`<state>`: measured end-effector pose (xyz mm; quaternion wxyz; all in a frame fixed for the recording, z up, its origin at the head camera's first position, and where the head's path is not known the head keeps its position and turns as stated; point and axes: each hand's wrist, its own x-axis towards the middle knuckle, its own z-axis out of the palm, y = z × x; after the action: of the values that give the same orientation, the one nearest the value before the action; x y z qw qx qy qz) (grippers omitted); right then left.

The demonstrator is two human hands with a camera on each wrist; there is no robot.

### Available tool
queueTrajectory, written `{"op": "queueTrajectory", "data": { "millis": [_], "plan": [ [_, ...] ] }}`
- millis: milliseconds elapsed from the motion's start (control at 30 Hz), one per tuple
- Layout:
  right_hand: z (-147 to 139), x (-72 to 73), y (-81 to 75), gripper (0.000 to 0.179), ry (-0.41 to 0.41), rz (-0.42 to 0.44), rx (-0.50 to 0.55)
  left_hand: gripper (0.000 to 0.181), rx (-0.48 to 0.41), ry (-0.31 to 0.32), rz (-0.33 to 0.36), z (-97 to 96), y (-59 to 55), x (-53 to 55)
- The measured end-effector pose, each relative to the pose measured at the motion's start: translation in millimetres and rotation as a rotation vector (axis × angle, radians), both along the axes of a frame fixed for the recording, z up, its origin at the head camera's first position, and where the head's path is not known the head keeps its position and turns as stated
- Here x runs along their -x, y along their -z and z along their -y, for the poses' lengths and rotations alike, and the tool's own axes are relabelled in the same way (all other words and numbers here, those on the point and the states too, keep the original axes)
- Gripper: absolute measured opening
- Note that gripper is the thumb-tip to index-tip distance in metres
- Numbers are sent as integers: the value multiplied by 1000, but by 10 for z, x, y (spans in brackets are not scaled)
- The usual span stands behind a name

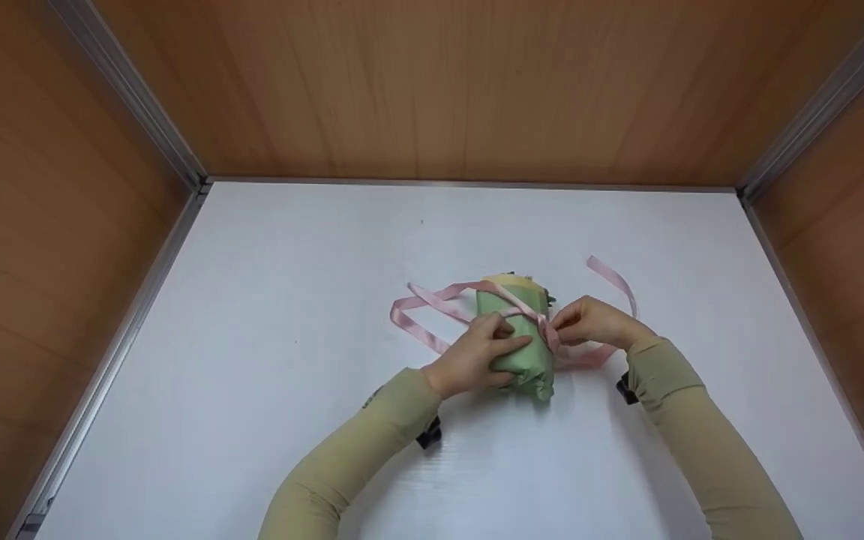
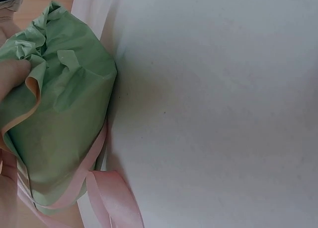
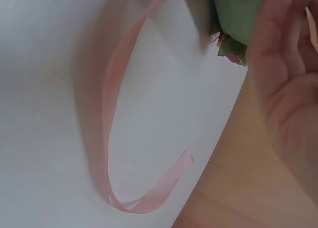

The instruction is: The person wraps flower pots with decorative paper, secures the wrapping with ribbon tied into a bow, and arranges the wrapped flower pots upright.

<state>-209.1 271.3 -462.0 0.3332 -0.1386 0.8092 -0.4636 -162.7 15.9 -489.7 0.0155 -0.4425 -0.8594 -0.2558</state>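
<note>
A bouquet wrapped in green paper (image 1: pixel 508 300) lies on the white table, its crumpled end towards the person. Leaves and a bit of a dark pink flower (image 3: pixel 234 58) show at its far end. Pink ribbon (image 1: pixel 526 309) crosses the wrapping, with a loose loop to the left and a tail curving out to the right. My left hand (image 1: pixel 477 352) grips the bouquet from its left side, thumb near the gathered paper. At the bouquet's right side, my right hand (image 1: pixel 589 321) pinches the ribbon between thumb and fingers; the pinch itself is outside the right wrist view.
The white table (image 1: pixel 289 300) surrounds the bouquet, bordered by wooden panels (image 1: pixel 432 90) at the back and both sides. The ribbon's free end (image 3: pixel 185 161) curls up on the right, beyond the right hand. A dark wrist device (image 1: pixel 429 433) hangs under the left sleeve.
</note>
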Motion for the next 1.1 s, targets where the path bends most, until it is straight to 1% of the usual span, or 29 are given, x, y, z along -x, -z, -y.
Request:
{"op": "queueTrajectory", "data": {
  "millis": [100, 167, 267, 367, 467, 600, 733, 867, 933, 1000, 1033, 1100],
  "plan": [
    [33, -13, 30, 17, -24, -88, -25, 55, -14, 2, -13, -2, 11, -1],
    [57, -27, 45, 17, -35, -129, -21, 55, -19, 2, -20, -4, 18, -3],
    [90, -48, 51, 16, -31, -170, -21, 55, -9, -5, -27, -5, 22, -2],
    [103, -61, 57, 17, -16, -205, -27, 55, -1, -16, -15, -7, 17, -1],
    [108, -69, 66, 15, -7, -223, -26, 56, -1, -35, 10, -10, 6, -1],
    [102, -81, 78, 11, -32, -229, -2, 61, 11, -65, 26, -17, -11, -5],
    [98, -94, 80, 9, -55, -243, 3, 70, 27, -87, 35, -23, -21, -2],
    [117, -105, 61, 6, -64, -261, 2, 81, 32, -99, 64, -21, -35, 2],
    [136, -115, 37, 4, -60, -278, 9, 88, 36, -102, 77, -17, -41, 1],
    [184, -161, -76, 3, -60, -303, 4, 94, 36, -101, 86, -13, -46, -5],
    [189, -167, -92, 3, -60, -315, 3, 96, 38, -103, 91, -12, -52, -10],
    [192, -175, -122, 4, -61, -335, 0, 99, 32, -110, 70, -14, -45, -19]
  ]
}}
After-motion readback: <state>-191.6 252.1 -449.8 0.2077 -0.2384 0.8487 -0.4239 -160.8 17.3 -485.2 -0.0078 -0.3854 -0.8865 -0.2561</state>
